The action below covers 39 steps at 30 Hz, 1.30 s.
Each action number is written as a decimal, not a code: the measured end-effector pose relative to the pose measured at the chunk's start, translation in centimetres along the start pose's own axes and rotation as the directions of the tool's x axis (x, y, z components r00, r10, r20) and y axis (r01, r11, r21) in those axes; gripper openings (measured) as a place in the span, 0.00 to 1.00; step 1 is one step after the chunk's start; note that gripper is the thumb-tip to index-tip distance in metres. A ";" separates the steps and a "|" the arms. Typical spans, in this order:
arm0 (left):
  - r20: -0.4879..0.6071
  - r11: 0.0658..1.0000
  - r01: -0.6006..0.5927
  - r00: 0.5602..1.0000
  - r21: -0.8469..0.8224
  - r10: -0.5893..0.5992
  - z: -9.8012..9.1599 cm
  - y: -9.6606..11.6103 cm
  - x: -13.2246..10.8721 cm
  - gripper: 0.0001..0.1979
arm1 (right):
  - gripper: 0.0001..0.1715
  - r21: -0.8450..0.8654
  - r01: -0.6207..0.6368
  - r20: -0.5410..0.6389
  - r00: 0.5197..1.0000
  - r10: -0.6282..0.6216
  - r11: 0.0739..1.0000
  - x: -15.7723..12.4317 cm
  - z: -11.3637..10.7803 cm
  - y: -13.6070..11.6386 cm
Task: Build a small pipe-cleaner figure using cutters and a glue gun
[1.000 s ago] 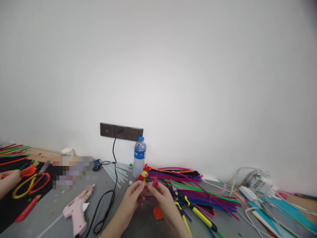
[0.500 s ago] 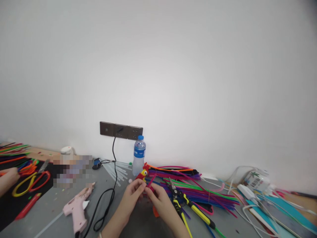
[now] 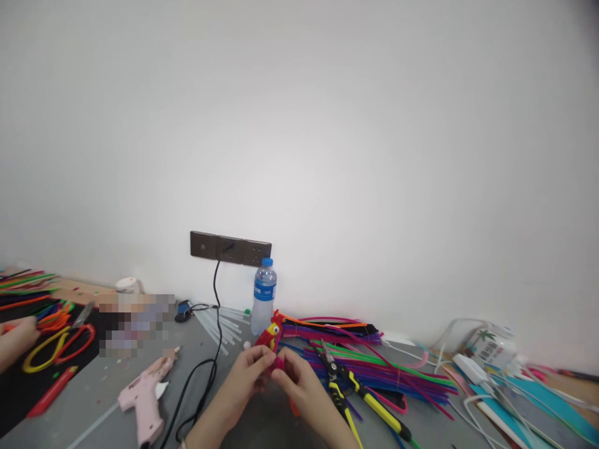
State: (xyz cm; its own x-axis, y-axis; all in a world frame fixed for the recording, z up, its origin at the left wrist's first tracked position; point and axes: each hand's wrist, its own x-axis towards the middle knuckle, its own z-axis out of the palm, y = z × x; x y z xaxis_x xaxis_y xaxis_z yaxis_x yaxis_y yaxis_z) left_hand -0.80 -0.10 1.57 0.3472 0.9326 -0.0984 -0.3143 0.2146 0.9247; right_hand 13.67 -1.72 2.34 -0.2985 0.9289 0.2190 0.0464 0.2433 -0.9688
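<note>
My left hand [image 3: 248,377] and my right hand [image 3: 300,381] meet at the front middle of the table, fingers pinched on a magenta pipe cleaner [image 3: 279,362]. Part of that pipe cleaner is covered by the fingertips. Just beyond them shows a small red and yellow rooster figure [image 3: 270,335] with a googly eye; its lower part is hidden by my hands. An orange piece [image 3: 294,407] peeks out below my right hand. To the right of that hand lie yellow-and-black pliers [image 3: 333,374].
A pink glue gun [image 3: 143,399] lies at left, its black cord [image 3: 216,337] running to the wall socket. Behind stands a water bottle [image 3: 264,299]. Bundled pipe cleaners [image 3: 388,368] spread at right. Another person's hand [image 3: 19,340] is at far left near scissors [image 3: 70,349].
The magenta strand that stuck up between my hands is now bunched lower at my fingertips. My right hand has turned slightly, and the view has shifted a little.
</note>
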 end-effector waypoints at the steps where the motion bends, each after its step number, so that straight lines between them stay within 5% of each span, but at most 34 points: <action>1: -0.009 1.000 -0.004 1.000 -0.013 0.004 -0.1 0.0 0.1 0.20 | 0.21 0.052 -0.007 -0.005 1.000 0.007 0.999 0.0 0.0 -0.2; 13: 0.002 0.985 0.007 1.000 -0.172 -0.007 0.2 0.1 0.0 0.22 | 0.23 0.305 -0.127 0.031 0.992 0.123 0.944 0.2 -0.7 0.2; 24: -0.023 0.955 0.054 0.998 -0.291 -0.063 0.9 0.7 -0.4 0.21 | 0.23 0.522 -0.157 -0.064 0.973 0.222 0.838 0.5 0.1 0.3; 39: 0.010 0.960 -0.022 1.000 -0.279 0.026 0.6 -0.4 0.0 0.17 | 0.25 0.562 -0.147 -0.065 0.973 0.221 0.814 0.5 0.0 0.2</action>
State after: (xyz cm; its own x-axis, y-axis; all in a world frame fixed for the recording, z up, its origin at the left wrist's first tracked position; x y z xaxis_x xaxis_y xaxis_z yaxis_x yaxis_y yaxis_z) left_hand -0.15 -0.34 1.47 0.3475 0.9350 -0.0709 -0.5557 0.2663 0.7876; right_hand 13.49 -1.22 2.29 -0.2178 0.9760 0.0067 -0.4540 -0.0952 -0.8859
